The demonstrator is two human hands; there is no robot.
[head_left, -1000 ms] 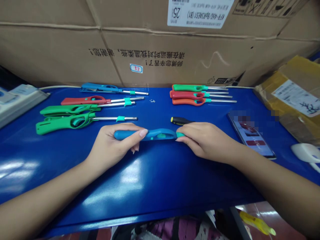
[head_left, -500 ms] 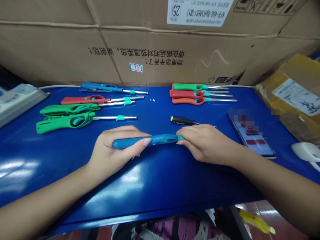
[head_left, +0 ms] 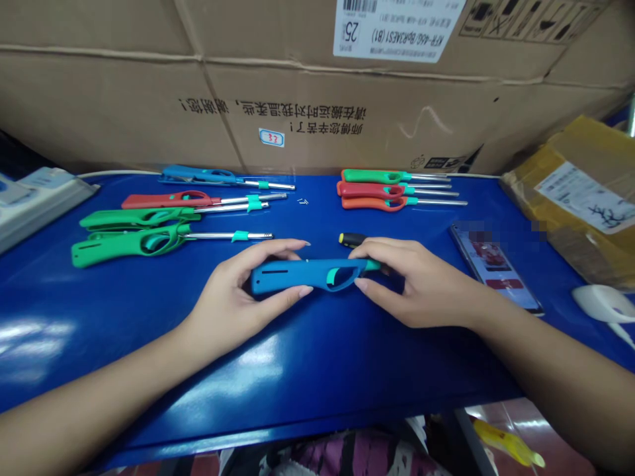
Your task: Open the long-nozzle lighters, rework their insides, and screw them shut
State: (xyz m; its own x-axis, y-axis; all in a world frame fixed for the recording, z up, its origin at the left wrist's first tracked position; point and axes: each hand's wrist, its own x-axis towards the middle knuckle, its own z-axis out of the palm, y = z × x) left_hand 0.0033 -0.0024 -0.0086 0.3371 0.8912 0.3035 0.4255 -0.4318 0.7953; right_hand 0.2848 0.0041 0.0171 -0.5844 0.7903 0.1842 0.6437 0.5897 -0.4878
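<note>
Between my two hands lies a blue gas lighter (head_left: 292, 274), its slotted side facing up and a teal trigger showing in the loop. My left hand (head_left: 248, 281) grips the handle end, thumb along the near edge and fingers behind. My right hand (head_left: 411, 281) pinches the front end by the trigger loop and teal collar; it hides the lighter's tube. Just behind the right hand, a black and yellow screwdriver (head_left: 351, 239) is partly covered. Left of my hands are a green lighter (head_left: 129, 244) and other lighters with teal collars partway along their tubes.
Three lighters, one of them red (head_left: 372, 190), lie at the back right. Tiny white pieces (head_left: 302, 201) sit near the back middle. A phone (head_left: 496, 271), a white mouse (head_left: 602, 303) and a taped carton (head_left: 560, 178) stand right. A large cardboard box (head_left: 149, 112) walls the back.
The blue lighter has been turned from its narrow edge to its flat side. My right hand has shifted slightly and now covers more of the screwdriver.
</note>
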